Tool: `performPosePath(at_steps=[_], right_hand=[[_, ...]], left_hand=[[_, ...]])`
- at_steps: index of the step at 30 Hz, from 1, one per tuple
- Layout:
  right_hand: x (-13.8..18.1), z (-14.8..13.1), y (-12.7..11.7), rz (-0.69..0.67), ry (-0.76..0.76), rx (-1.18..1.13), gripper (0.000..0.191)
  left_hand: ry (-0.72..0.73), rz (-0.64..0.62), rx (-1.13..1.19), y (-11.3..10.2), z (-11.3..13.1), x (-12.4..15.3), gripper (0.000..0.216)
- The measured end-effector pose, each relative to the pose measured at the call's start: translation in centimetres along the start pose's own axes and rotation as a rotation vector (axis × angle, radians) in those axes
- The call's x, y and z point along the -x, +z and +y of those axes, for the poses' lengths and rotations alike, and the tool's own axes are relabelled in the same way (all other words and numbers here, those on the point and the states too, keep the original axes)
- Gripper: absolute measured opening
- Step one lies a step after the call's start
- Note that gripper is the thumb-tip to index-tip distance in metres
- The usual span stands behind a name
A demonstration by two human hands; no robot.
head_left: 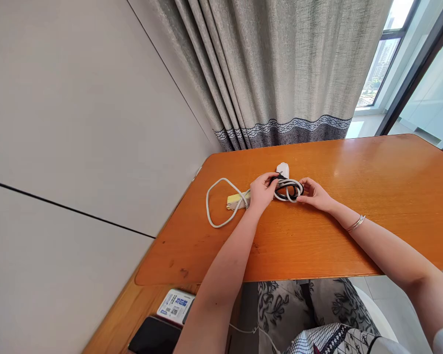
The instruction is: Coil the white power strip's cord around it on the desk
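On the orange wooden table (pixel 354 196) lies a small coil of white and black cable (pixel 288 189) with a white plug (pixel 283 169) just behind it. My left hand (pixel 261 191) is closed on the coil's left side, pinching the black cable. My right hand (pixel 313 193) holds the coil's right edge with curled fingers; a bracelet sits on that wrist. To the left, a loose loop of white cord (pixel 216 201) runs to a yellowish power strip (pixel 238 199), which my left hand partly hides.
A grey curtain (pixel 280 73) hangs behind the table and a pale wall (pixel 77 123) stands on the left. Below the table's near edge, a dark phone (pixel 154 336) and a white labelled device (pixel 176 306) rest on a lower wooden surface. Windows are at the far right.
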State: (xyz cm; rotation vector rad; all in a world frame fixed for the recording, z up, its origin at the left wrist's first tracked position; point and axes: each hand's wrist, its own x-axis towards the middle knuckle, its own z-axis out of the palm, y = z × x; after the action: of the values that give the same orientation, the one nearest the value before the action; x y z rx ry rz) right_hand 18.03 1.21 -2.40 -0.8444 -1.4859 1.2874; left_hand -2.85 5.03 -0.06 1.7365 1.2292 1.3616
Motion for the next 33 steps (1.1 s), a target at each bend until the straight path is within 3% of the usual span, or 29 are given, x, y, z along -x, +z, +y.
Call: performPosePath(at_steps=[4, 12, 20, 27, 33], right_hand=[[0.1, 0.3, 0.5, 0.083, 0.023, 0.080, 0.051], [0.0, 0.4, 0.9, 0.324, -0.085, 0.386, 0.032], [-0.3, 0.7, 0.5, 0.463, -0.112, 0.536, 0.020], [-0.4, 1.1, 0.2, 0.484, -0.084, 0.517, 0.018], [-0.6, 1.7, -0.4, 0.463, -0.029, 0.353, 0.029]], left_hand=[[0.002, 0.037, 0.013, 0.0, -0.6, -0.3, 0.016], [0.070, 0.033, -0.031, 0.1, -1.0, -0.4, 0.020], [0.089, -0.116, -0.194, -0.2, 0.2, 0.2, 0.047], [0.147, -0.173, -0.322, -0.2, 1.4, 0.7, 0.016], [0.073, -0.111, -0.206, 0.0, 0.9, 0.6, 0.014]])
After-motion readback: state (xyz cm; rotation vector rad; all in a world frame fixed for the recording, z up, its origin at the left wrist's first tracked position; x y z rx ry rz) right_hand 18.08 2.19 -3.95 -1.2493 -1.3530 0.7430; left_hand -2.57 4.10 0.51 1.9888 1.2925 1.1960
